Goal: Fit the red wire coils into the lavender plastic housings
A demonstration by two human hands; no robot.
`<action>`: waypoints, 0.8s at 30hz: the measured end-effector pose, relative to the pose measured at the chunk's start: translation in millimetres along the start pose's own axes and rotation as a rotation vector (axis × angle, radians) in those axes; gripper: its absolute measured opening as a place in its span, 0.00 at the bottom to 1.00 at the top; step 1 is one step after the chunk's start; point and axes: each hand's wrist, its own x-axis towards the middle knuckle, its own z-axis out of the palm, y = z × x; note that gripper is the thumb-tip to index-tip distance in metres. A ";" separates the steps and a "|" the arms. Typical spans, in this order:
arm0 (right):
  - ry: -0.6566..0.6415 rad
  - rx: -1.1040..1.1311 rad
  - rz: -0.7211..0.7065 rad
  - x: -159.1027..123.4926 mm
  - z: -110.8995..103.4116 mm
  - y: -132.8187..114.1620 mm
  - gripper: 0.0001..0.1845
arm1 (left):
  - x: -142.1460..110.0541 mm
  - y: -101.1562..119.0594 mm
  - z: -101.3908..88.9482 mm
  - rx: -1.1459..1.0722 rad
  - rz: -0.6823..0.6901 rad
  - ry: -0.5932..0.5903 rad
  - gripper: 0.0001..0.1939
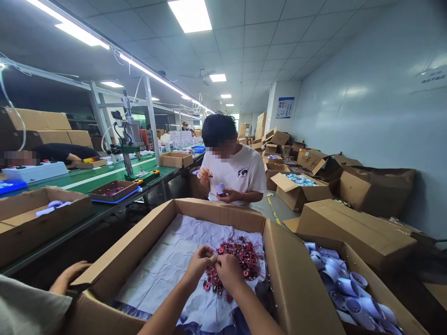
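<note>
In the head view, I bring my left hand and right hand fingertip to fingertip over the tangled pile of small red-and-black round parts with thin red wires. My fingers are bunched inward, but I cannot tell whether either hand pinches a part. The pile lies on a wrinkled white sheet inside the large open brown cardboard box. I judge this to be close fingertip handling of the parts; freeing one calls for gentle separation of its wires.
</note>
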 end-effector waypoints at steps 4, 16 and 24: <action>-0.021 -0.091 0.008 -0.2 -0.1 0.1 0.12 | 1.1 -5.9 0.1 -0.052 -0.049 0.005 0.15; 0.132 0.114 -0.138 -4.3 6.7 4.2 0.18 | -0.1 -5.5 4.4 -0.210 -0.155 -0.023 0.13; 0.188 0.284 -0.100 -1.4 14.5 13.2 0.20 | 13.0 -18.3 2.1 0.049 -0.112 0.175 0.11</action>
